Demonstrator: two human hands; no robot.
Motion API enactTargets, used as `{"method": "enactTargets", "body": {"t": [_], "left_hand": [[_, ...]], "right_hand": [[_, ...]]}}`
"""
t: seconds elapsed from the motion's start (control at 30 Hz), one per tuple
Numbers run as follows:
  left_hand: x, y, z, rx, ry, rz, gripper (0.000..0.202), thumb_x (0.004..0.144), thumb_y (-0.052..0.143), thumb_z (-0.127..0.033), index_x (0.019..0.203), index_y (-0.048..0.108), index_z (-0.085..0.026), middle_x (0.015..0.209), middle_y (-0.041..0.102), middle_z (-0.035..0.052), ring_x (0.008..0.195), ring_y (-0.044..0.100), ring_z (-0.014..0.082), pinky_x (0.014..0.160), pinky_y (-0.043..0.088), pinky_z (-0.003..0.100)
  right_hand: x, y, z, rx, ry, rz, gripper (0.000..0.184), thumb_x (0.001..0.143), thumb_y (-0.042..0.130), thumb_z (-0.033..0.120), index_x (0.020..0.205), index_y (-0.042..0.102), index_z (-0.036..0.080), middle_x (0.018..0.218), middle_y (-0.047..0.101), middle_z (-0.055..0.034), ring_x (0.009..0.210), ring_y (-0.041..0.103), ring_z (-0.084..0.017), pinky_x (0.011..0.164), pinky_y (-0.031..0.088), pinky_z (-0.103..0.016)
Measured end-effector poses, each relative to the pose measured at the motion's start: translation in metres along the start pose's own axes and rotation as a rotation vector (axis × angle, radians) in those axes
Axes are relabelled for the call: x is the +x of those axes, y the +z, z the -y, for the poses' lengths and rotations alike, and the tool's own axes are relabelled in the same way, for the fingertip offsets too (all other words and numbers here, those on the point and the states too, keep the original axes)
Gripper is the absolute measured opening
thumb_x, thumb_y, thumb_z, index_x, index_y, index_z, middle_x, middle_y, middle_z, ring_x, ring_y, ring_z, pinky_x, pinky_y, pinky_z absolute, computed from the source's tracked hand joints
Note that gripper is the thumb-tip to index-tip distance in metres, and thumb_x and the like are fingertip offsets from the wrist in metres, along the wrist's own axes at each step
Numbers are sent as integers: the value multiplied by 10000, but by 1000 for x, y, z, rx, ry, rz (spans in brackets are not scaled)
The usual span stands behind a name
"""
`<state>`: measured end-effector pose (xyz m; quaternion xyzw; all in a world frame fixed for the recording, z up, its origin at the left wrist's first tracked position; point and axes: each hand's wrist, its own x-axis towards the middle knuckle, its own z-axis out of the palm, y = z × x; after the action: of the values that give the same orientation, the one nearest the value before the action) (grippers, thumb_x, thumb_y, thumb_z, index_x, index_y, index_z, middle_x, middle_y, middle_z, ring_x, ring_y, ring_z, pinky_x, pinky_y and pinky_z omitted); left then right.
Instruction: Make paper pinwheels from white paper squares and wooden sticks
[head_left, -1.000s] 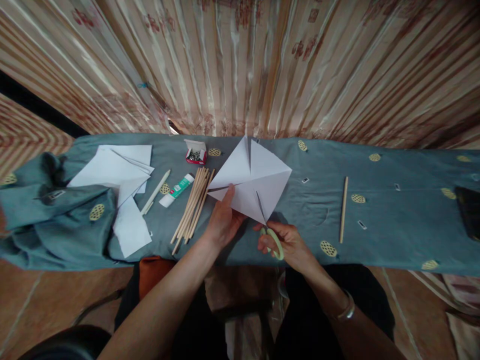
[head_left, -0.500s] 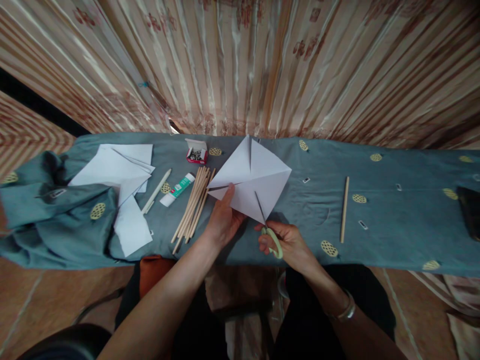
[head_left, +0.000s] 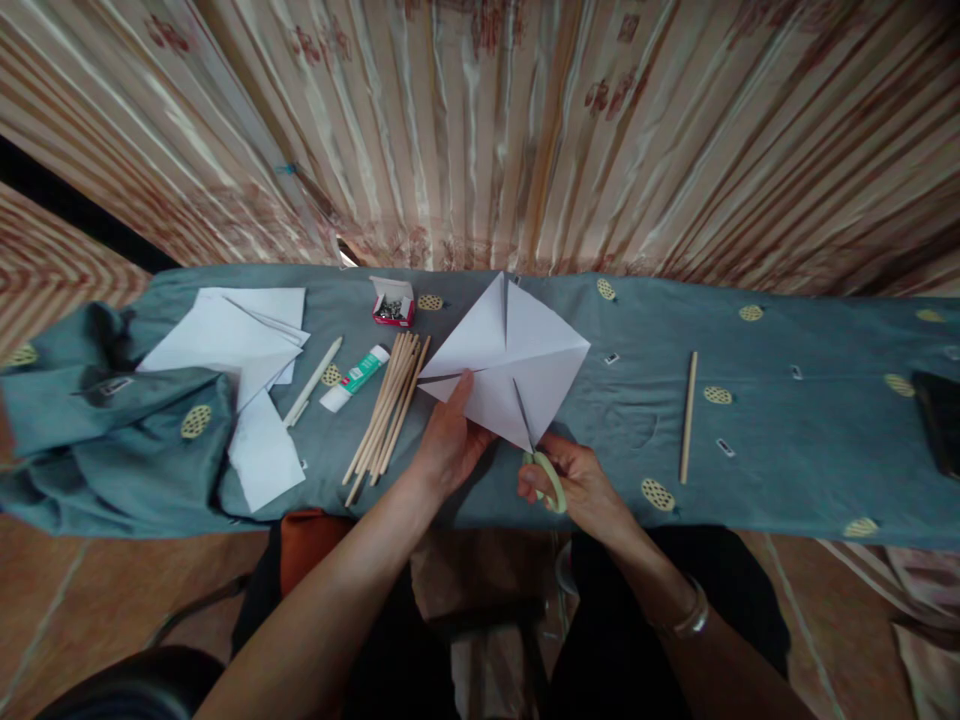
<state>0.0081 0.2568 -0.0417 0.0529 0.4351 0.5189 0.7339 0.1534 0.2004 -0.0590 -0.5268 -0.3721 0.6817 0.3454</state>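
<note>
A white square of paper is held up in front of me, turned so its corners point up, down and to the sides. Slits run inward from its top and left corners. My left hand grips its lower left edge, thumb on top and fingers underneath. In my right hand is a pair of scissors with pale green handles. Their blades lie at the paper's bottom corner, one showing over the paper and pointing toward its middle.
Left of the paper lie a bundle of wooden sticks, a glue stick, a white pen, paper sheets and a red box of small metal pieces. One stick and a dark object lie rightward on the green cloth.
The paper has shifted slightly to the right in my left hand. The scissors have moved a little with it, and their blades look more closed at the bottom corner.
</note>
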Motion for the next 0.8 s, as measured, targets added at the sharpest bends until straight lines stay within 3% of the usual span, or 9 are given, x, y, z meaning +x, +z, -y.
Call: {"method": "enactTargets", "body": {"t": [0.4,0.6,0.8], "left_hand": [[3,-3,1,-18,-4,12,164,927,577,-242,1032,671,-158,848,723,37,695,677,151,737,587,265],[1,-3,2,-8,-1,38,159,959,528,-245,958,657,-152,849,723,33,671,674,125,672,585,212],[0,-1,2,21,-5,8,136,947,545,-254,968,651,-171,893,731,53,740,688,162,667,574,224]], "right_hand": [[2,2,-1,73,60,-44,478,444,911,473,724,653,183,490,617,53,410,532,-85,424,414,-205],[0,3,2,88,45,-54,465,445,913,456,726,668,178,495,637,41,414,534,-83,415,401,-198],[0,3,2,75,36,-47,460,468,902,468,746,670,184,500,629,46,415,534,-90,414,408,-207]]}}
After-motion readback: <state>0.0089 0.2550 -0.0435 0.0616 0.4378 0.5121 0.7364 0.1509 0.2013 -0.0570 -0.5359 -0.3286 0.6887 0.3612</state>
